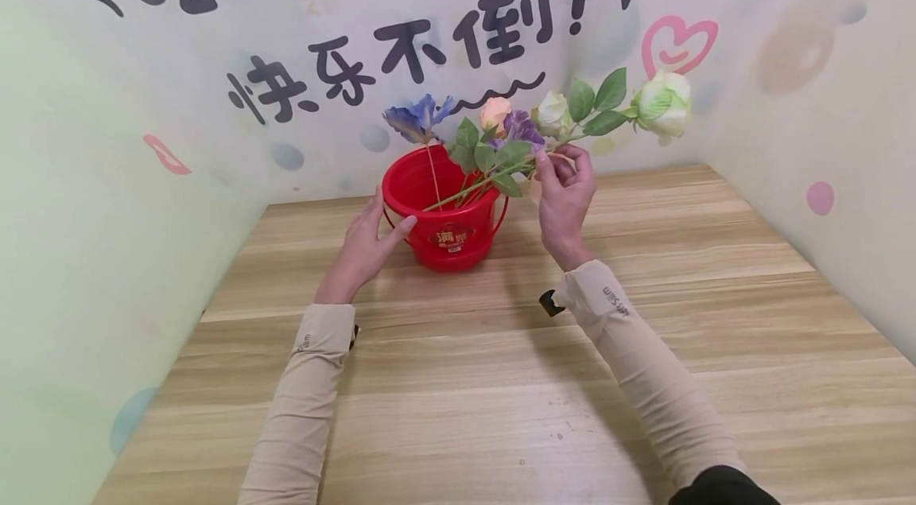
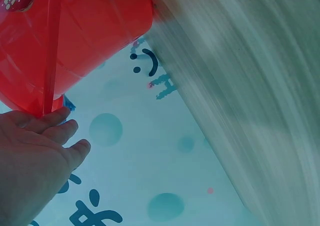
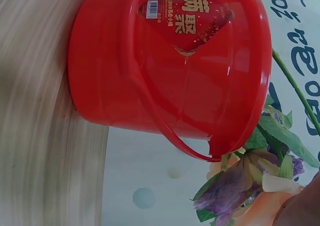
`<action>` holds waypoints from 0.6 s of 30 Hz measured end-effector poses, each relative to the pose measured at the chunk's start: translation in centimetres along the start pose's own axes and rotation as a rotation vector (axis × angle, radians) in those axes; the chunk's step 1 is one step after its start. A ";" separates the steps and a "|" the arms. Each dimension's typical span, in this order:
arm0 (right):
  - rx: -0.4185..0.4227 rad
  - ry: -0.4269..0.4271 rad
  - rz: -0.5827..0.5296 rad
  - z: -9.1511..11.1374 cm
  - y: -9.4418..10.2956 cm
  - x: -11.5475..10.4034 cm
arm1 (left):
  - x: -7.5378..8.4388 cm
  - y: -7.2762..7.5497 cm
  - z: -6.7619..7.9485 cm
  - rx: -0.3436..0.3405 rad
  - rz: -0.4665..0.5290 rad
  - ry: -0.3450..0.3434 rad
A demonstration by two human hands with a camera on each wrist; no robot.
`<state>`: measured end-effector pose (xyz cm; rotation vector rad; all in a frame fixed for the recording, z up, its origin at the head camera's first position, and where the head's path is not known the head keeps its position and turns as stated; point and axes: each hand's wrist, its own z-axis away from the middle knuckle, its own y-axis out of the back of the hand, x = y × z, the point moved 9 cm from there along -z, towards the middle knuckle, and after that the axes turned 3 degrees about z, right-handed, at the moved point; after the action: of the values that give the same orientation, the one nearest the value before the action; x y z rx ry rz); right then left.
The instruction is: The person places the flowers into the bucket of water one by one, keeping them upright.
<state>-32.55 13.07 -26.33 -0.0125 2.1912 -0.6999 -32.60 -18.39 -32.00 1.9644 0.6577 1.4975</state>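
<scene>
A red plastic bucket (image 1: 451, 238) stands upright, its label facing front. My left hand (image 1: 365, 246) rests against the bucket's left side near the rim, fingers mostly straight; the left wrist view shows those fingers (image 2: 57, 126) beside the handle. With thumb and fingertips, my right hand (image 1: 568, 199) pinches the stem of a white-green rose (image 1: 664, 103) just right of the bucket. That stem slants down leftward into the bucket. A blue flower (image 1: 418, 119) leans out at the back left. Peach (image 1: 495, 114), purple (image 1: 522, 129) and white (image 1: 553, 114) blooms cluster near my right hand.
The bucket stands on a wood-grain table (image 1: 458, 402), close to its back edge. A printed wall (image 1: 343, 155) with dark lettering rises behind it, and walls flank both sides. The red handle (image 3: 165, 126) hangs down across the bucket's front.
</scene>
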 end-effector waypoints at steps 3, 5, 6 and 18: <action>-0.014 0.001 0.019 0.1 -0.2 0.2 | 0.0 0.0 0.0 0.000 -0.004 0.000; -0.026 0.004 0.037 0.2 -0.3 0.3 | -0.1 0.0 0.0 0.001 -0.003 0.001; -0.032 0.003 0.043 0.2 -0.4 0.4 | -0.1 0.0 0.0 0.001 -0.002 0.001; -0.099 -0.008 0.106 0.9 -1.4 1.2 | 0.0 0.0 -0.1 0.006 -0.006 -0.017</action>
<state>-33.02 11.20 -26.93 0.0501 2.1996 -0.5309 -32.73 -18.36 -32.03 1.9759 0.6614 1.4752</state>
